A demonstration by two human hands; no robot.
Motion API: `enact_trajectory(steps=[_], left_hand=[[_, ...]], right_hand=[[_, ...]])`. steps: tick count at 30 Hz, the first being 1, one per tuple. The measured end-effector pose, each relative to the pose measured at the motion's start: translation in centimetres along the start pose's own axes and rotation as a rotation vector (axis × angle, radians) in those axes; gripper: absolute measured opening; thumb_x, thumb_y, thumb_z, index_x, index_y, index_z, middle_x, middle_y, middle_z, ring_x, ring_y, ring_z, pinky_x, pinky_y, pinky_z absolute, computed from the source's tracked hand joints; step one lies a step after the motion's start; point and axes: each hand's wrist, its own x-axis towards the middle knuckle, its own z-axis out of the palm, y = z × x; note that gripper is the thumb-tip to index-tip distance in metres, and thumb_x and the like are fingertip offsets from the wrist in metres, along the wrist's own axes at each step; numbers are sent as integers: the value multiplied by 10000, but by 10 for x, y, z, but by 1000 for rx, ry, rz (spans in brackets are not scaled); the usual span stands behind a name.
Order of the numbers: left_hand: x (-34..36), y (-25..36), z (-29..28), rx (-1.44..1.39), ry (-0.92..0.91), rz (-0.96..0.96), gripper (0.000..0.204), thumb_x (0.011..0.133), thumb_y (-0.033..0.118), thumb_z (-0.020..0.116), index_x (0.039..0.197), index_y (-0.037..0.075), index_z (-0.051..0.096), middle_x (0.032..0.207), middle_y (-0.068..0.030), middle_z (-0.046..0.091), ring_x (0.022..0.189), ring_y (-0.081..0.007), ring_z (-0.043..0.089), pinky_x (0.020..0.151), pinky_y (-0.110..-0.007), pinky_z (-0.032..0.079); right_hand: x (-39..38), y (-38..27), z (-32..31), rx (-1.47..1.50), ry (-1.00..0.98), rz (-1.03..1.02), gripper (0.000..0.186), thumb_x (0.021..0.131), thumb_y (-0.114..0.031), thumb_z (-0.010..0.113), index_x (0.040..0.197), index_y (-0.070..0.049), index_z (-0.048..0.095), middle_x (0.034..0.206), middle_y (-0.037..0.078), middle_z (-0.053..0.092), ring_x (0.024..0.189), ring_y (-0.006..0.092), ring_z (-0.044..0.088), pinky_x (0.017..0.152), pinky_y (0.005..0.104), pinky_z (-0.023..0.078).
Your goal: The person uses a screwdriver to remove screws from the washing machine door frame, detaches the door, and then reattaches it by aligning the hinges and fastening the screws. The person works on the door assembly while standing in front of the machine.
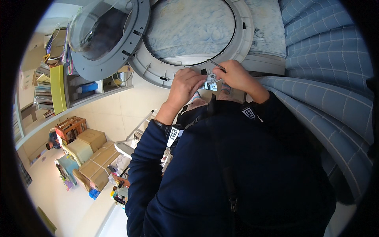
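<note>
Left fingers [192, 81] holding small part [212, 85], perhaps latch; shelf [72, 107] holding blue cylinder [87, 87].

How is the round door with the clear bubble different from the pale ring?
The round door has a darker grey rim; the pale ring is lighter. The round door bulges with a clear bubble; the pale ring's open middle shows a mottled surface. Both are circular.

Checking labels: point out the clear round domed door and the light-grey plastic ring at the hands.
Clear round domed door [96, 34], head view: mid-dome.
Light-grey plastic ring [243, 38], head view: right side.
</note>
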Motion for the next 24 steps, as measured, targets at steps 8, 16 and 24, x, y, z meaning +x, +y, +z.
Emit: enact_trajectory(steps=[8, 16, 24], left_hand=[[9, 2, -3, -84, 73, -32, 166, 764, 123, 729, 923, 75, 716, 797, -42, 644, 761, -235, 584, 702, -357, 450], [-8, -4, -28, -14, 179, -222, 389, 765, 76, 739, 1149, 71, 674, 975, -98, 667, 835, -249, 611, 759, -347, 480], [-77, -34, -54, 55, 466, -569, 204, 936, 81, 606, 1115, 41, 695, 956, -94, 664, 906, -185, 596, 820, -298, 479]], right_hand=[[-3, -9, -11, 389, -182, 186, 215, 881, -196, 649, 824, 10, 675, 709, 57, 683, 554, 94, 565, 515, 246, 434], [-3, 36, -75, 601, 376, 198, 188, 882, -184, 669, 958, -13, 685, 749, 14, 656, 567, 58, 525, 497, 212, 409], [-17, 127, -118, -73, 686, 237, 219, 872, -238, 654, 915, -35, 725, 681, 92, 691, 619, 185, 637, 610, 335, 499]])
